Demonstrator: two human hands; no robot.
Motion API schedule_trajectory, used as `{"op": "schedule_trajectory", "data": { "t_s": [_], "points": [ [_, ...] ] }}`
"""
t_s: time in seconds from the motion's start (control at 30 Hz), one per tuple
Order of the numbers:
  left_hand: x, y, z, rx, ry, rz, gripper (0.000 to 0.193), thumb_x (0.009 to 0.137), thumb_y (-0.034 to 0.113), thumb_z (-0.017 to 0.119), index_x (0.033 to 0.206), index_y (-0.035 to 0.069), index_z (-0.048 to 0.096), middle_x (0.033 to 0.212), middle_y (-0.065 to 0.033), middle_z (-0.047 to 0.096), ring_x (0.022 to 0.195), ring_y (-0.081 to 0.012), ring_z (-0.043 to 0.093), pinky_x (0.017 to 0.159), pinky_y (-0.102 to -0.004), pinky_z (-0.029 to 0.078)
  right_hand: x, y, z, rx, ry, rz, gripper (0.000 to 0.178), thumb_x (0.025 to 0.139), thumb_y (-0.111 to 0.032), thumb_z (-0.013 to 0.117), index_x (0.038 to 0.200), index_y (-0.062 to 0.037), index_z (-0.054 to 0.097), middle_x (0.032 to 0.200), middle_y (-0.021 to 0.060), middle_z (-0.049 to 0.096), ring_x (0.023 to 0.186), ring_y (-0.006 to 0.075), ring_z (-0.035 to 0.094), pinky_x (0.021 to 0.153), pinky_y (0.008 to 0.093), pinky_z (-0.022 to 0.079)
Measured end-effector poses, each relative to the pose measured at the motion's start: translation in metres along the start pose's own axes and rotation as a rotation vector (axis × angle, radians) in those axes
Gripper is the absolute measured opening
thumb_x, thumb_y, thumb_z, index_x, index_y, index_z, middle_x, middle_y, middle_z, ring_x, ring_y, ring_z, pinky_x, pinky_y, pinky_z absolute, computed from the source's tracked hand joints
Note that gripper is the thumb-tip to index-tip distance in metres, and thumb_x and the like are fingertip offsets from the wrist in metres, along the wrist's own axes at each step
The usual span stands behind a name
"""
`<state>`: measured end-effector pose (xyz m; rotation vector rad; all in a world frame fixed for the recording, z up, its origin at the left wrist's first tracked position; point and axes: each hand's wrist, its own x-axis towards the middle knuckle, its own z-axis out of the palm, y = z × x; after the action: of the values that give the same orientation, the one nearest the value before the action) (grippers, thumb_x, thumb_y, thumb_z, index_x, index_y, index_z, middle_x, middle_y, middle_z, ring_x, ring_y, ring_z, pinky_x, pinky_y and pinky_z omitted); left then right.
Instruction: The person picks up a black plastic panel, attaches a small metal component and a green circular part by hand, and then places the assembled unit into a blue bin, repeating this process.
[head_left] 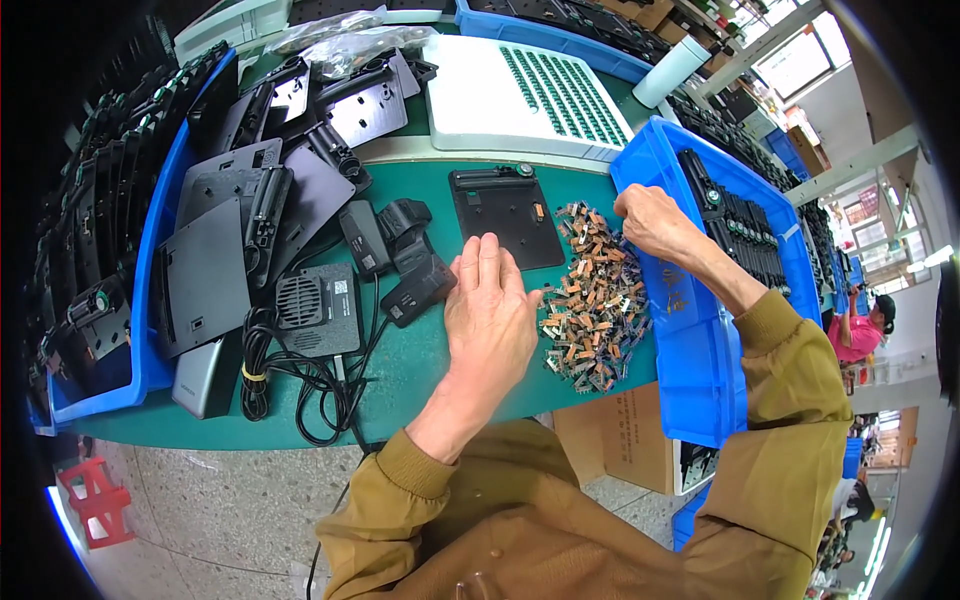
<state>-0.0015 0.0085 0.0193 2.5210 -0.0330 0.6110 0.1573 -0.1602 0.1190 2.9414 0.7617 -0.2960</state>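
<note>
A flat black plate (510,215) with a cylindrical bar along its far edge lies on the green table. One small copper-coloured part sits at its right side. My left hand (488,320) is open, fingers stretched out, with its fingertips at the plate's near left edge. Right of the plate is a heap of small copper-and-silver parts (597,310). Beyond that heap's right side, at the wall of a blue bin (668,300), my right hand (655,222) has its fingers pinched together. Whatever those fingers hold, if anything, is too small to make out.
Black plates with bars (210,265) lie stacked at the left, beside a full blue bin (160,290). Black power adapters (418,290) and coiled cables (325,395) are nearer. A white tray (470,95) with rows of small green parts stands behind, next to a pale cylinder (671,72).
</note>
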Motion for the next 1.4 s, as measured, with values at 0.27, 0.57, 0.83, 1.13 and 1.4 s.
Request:
{"op": "schedule_trajectory", "data": {
  "t_s": [0.27,0.57,0.83,1.13,1.4],
  "points": [
    [0.0,0.002,0.001,0.012,0.005,0.01,0.056,0.081,0.019,0.072,0.122,-0.013,0.053,0.137,-0.024,0.045,0.128,-0.0383,0.041,0.105,-0.0447,0.04,-0.012,0.0,0.013,-0.021,-0.191,0.084,0.019,0.079,-0.005,0.057,0.081,0.0146,0.059,0.088,0.036,0.063,0.089,0.05,0.064,0.075,0.0528,0.052],
    [0.001,0.003,0.0,0.03,0.0,0.013,0.056,0.08,0.018,0.072,0.122,-0.013,0.053,0.136,-0.0238,0.045,0.128,-0.0377,0.041,0.106,-0.044,0.039,-0.016,0.002,0.008,-0.089,-0.008,-0.016,0.017,0.076,-0.003,0.056,0.08,0.013,0.061,0.086,0.0335,0.064,0.084,0.0466,0.066,0.07,0.0521,0.052],
    [0.001,0.003,-0.001,0.042,-0.016,0.015,0.056,0.081,0.019,0.071,0.122,-0.013,0.053,0.137,-0.0238,0.045,0.128,-0.0377,0.041,0.106,-0.0438,0.039,-0.017,0.004,0.02,-0.119,-0.201,0.004,0.018,0.079,-0.002,0.052,0.079,0.0135,0.061,0.083,0.036,0.062,0.085,0.0488,0.065,0.07,0.0519,0.052],
    [0.001,0.001,-0.001,0.047,-0.023,0.001,0.055,0.081,0.019,0.071,0.122,-0.013,0.053,0.136,-0.0237,0.046,0.128,-0.0379,0.041,0.106,-0.0442,0.039,-0.04,-0.015,0.012,-0.105,-0.143,-0.078,0.017,0.078,-0.003,0.053,0.074,0.0104,0.061,0.081,0.0344,0.062,0.081,0.0502,0.064,0.066,0.0526,0.052],
    [0.002,0.005,0.0,0.031,-0.018,0.014,0.054,0.081,0.019,0.071,0.122,-0.013,0.053,0.136,-0.0236,0.046,0.128,-0.0379,0.042,0.106,-0.0441,0.038,-0.05,0.011,0.035,0.038,0.005,-0.07,0.016,0.078,-0.004,0.052,0.074,0.0102,0.059,0.08,0.0341,0.062,0.08,0.0504,0.063,0.068,0.0544,0.052]
  ]
}}
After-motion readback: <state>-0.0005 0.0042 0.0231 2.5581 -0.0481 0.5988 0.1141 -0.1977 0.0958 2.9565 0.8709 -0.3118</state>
